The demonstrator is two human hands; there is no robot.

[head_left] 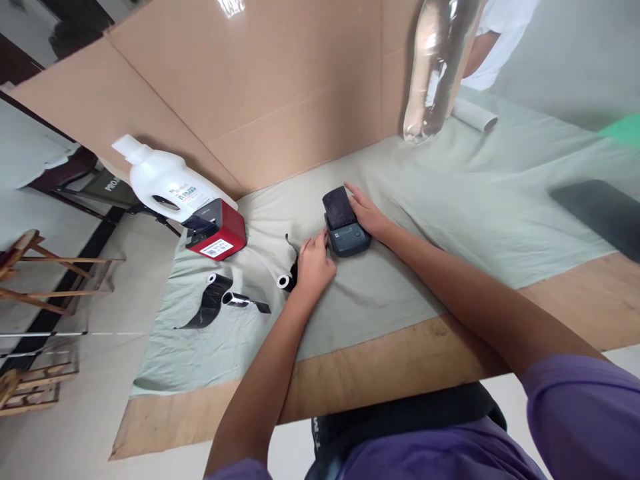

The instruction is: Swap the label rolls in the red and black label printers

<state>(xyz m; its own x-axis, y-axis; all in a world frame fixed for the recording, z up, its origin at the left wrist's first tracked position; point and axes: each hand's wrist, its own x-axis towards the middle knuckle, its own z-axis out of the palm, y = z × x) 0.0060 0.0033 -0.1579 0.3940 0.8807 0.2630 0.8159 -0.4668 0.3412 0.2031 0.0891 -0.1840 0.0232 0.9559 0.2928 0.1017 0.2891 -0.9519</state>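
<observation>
A small dark grey portable label printer (349,239) stands on the cloth with its black lid (339,207) raised at the back. My right hand (367,215) grips the printer's right side, its fingers reaching up beside the lid. On the other side, my left hand (314,267) is bent against the printer's left edge, fingertips touching it; the thumb side faces me. Just left of that hand lies a black label roll (284,283) with a loose strip, partly hidden by the hand. Whatever is inside the printer cannot be made out.
Two more black rolls, one with a long tail (213,297) and a smaller one (236,300), lie at left. Behind them stand a red-and-black box-shaped device (220,233) and a white detergent bottle (170,173). A cardboard panel (300,87), clear bottle (434,73) and white tube (475,115) are at the back.
</observation>
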